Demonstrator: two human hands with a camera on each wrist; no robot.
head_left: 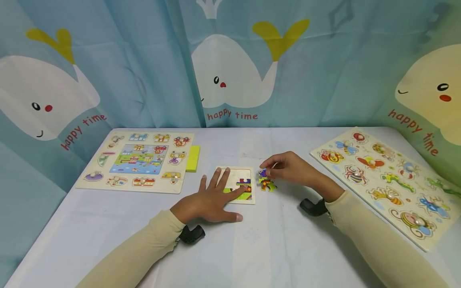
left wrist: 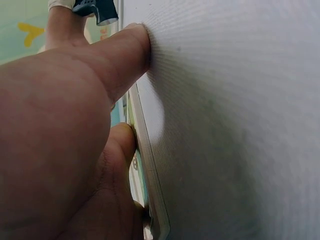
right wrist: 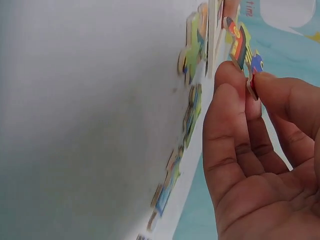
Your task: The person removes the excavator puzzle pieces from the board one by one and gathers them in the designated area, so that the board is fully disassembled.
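My left hand (head_left: pixel 212 202) lies with fingers spread over a small wooden puzzle board (head_left: pixel 238 172), fingertips on its left part and forefinger across its fitted pieces (head_left: pixel 244 182). Its thumb touches the table just in front of the board, as the left wrist view shows too. Right of the board, my right hand (head_left: pixel 291 170) pinches a jigsaw piece (right wrist: pixel 242 45) between thumb and fingers. That piece is coloured orange, yellow-green and blue and is tilted up in the right wrist view. Several loose jigsaw pieces (right wrist: pixel 192 55) lie along the table in that view.
A large vehicle peg puzzle (head_left: pixel 173 176) lies at the back left, with a yellow block (head_left: pixel 193 158) at its right edge. At the right lies an insect peg puzzle (head_left: pixel 360 160). A blue whale-print curtain (head_left: pixel 158 80) hangs behind the table.
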